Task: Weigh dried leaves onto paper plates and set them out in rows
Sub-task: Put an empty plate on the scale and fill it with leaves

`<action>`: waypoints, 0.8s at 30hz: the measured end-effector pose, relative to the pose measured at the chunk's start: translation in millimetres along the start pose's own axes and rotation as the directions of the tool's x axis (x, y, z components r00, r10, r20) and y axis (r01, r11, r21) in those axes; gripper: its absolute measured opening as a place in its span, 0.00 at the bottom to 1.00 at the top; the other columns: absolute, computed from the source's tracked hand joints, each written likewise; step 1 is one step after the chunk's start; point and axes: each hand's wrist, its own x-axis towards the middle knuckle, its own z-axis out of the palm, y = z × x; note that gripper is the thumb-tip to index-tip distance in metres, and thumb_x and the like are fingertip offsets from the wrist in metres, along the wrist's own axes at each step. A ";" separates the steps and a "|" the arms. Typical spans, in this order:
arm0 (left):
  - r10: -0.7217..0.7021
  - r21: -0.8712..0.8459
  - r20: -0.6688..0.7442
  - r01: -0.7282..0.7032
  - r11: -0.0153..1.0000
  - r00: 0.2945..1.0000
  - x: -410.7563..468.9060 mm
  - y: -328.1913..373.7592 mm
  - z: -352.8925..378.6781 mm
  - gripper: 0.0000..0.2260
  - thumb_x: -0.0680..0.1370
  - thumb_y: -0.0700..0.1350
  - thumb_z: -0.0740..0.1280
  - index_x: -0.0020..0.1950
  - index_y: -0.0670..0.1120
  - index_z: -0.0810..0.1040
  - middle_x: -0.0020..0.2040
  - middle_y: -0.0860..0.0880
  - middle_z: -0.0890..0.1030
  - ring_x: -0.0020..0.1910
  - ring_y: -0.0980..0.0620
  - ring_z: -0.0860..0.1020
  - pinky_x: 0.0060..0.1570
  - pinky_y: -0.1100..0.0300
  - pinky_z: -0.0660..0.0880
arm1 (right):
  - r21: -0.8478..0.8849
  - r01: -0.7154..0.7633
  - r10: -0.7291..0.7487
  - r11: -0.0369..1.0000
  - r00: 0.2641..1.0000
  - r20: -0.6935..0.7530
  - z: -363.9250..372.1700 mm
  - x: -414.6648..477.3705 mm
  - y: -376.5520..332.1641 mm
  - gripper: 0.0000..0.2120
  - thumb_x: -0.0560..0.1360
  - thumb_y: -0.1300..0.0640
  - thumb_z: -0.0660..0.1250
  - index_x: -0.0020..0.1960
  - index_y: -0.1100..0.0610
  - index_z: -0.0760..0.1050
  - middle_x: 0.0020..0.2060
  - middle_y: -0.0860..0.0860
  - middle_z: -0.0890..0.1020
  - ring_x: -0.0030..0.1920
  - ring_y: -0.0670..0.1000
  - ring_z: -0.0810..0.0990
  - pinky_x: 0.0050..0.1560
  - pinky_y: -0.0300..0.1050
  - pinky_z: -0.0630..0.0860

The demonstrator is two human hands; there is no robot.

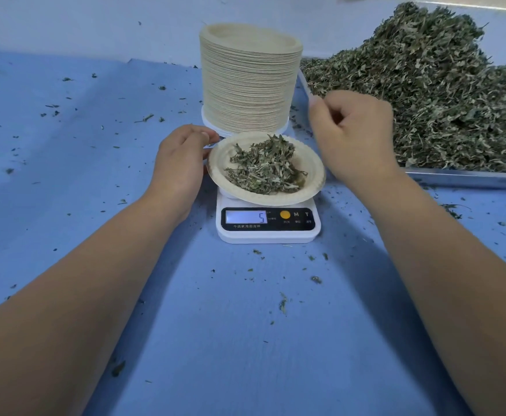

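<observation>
A paper plate (218,172) with a small heap of dried leaves (263,168) sits tilted on a white kitchen scale (268,232) whose display reads 5. My left hand (179,163) grips the plate's left rim between thumb and fingers. My right hand (354,136) hovers to the right of the plate, between it and the leaf pile, fingers loosely curled with nothing visible in them. A tall stack of paper plates (250,79) stands just behind the scale.
A metal tray (468,177) at the right holds a big mound of dried leaves (432,94). The blue table cover (65,151) is strewn with leaf crumbs. A pale wall runs along the back.
</observation>
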 end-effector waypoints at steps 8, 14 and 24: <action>0.017 0.003 0.001 -0.017 1.000 1.000 1.1 -0.9 -0.1 0.12 0.81 0.41 0.59 0.46 0.47 0.82 0.55 0.45 0.86 0.49 0.49 0.82 0.48 0.54 0.76 | -0.192 -0.144 0.155 0.971 0.987 0.047 -4.9 -1.0 42.7 0.20 0.74 0.54 0.59 0.27 0.58 0.57 0.21 0.52 0.59 0.25 0.51 0.57 0.30 0.47 0.60; 0.021 0.002 0.009 -0.021 1.000 1.000 0.5 -1.9 -0.2 0.11 0.81 0.41 0.59 0.47 0.47 0.82 0.55 0.45 0.86 0.47 0.50 0.81 0.47 0.55 0.76 | -0.155 -0.169 0.177 0.973 0.983 0.041 -3.1 -1.7 44.8 0.19 0.73 0.54 0.59 0.27 0.57 0.57 0.21 0.51 0.59 0.26 0.51 0.57 0.30 0.47 0.59; 0.018 0.012 0.002 -0.018 1.000 1.000 0.1 -1.8 0.3 0.12 0.80 0.42 0.60 0.45 0.49 0.82 0.52 0.47 0.87 0.44 0.51 0.81 0.45 0.54 0.77 | -0.030 -0.137 0.140 0.990 0.979 0.150 -5.6 7.6 31.0 0.10 0.77 0.49 0.66 0.39 0.53 0.76 0.29 0.42 0.75 0.31 0.41 0.71 0.35 0.38 0.67</action>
